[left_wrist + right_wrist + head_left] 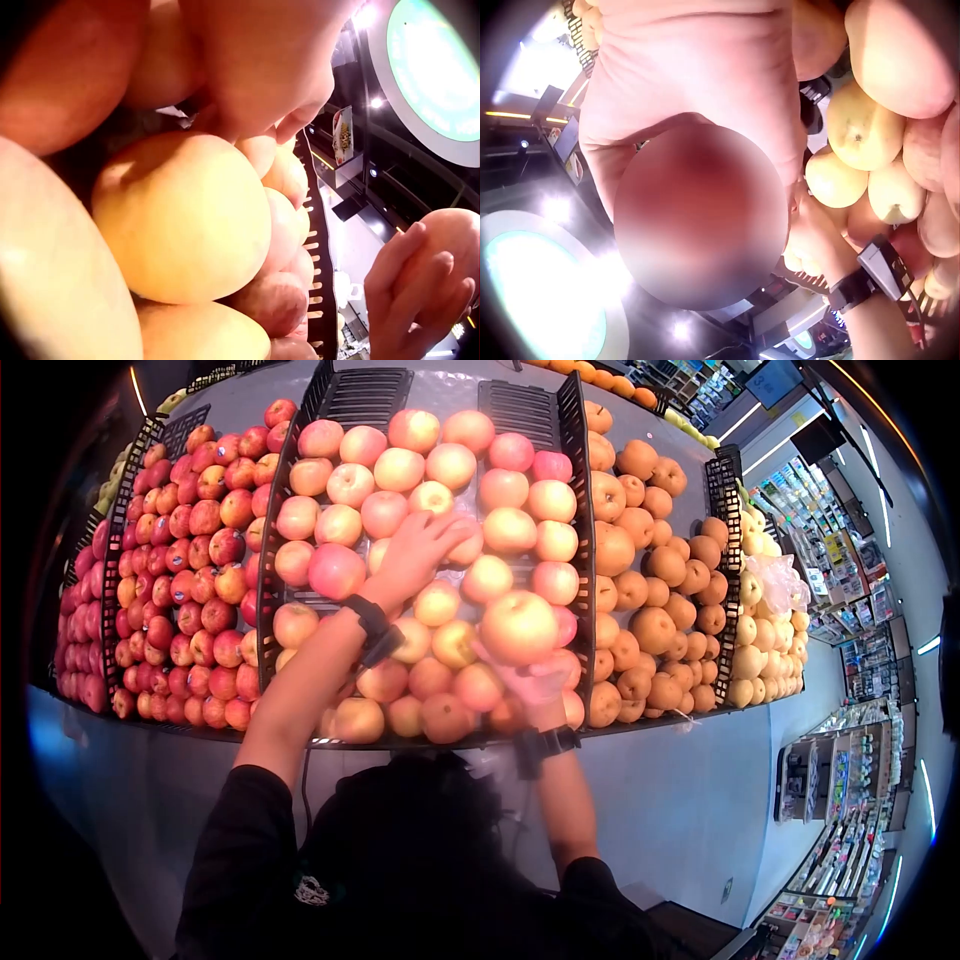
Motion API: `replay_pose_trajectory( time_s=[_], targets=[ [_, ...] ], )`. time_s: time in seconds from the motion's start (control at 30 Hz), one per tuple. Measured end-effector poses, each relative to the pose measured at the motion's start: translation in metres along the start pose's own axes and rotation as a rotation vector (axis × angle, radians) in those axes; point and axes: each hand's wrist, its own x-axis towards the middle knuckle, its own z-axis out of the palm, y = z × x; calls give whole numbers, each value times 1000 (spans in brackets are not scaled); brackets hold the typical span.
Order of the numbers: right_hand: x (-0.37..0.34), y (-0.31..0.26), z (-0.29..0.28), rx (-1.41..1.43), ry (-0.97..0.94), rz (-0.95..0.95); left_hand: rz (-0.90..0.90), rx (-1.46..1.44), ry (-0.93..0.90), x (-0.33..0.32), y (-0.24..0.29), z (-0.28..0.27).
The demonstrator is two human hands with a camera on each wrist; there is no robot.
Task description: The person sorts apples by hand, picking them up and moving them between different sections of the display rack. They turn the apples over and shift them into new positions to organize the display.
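In the head view my left hand [420, 555] reaches into the middle of a black crate of pale pink-yellow apples, its fingers curved over an apple [464, 544]. The left wrist view shows this hand [270, 64] from close up, bent down among the fruit, with a yellow apple [187, 217] just below it. My right hand [538, 682] grips a large pinkish-yellow apple [518, 627] from underneath, raised over the crate's front part. Close to the camera in the right wrist view, that held apple [701, 217] looks blurred, with the palm [697, 67] behind it.
Black slatted crate walls [578, 510] divide the display. Red apples [195, 580] fill the left section, brown round fruit [655, 570] the right one, and pale yellow fruit [770, 640] lies beyond with a plastic bag [778, 582]. Store shelves [850, 760] stand at far right.
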Motion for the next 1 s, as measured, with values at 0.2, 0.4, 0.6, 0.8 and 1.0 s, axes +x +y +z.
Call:
replay_pose_trajectory(
  time_s=[0.2,0.4,0.6,0.8,1.0],
  targets=[
    [17,-5,3,75,-128,68,19,-36,48,-4,3,2],
    [26,-4,9,400,-180,79,-60,-142,-95,-4,10,-13],
    [27,-7,12,330,-143,52,-59,-155,-46,-8,13,-12],
    [22,1,-1,292,-119,69,-21,-66,-19,-6,12,-12],
    [14,-11,18,170,-45,18,36,-169,26,-5,5,-7]
  ],
)
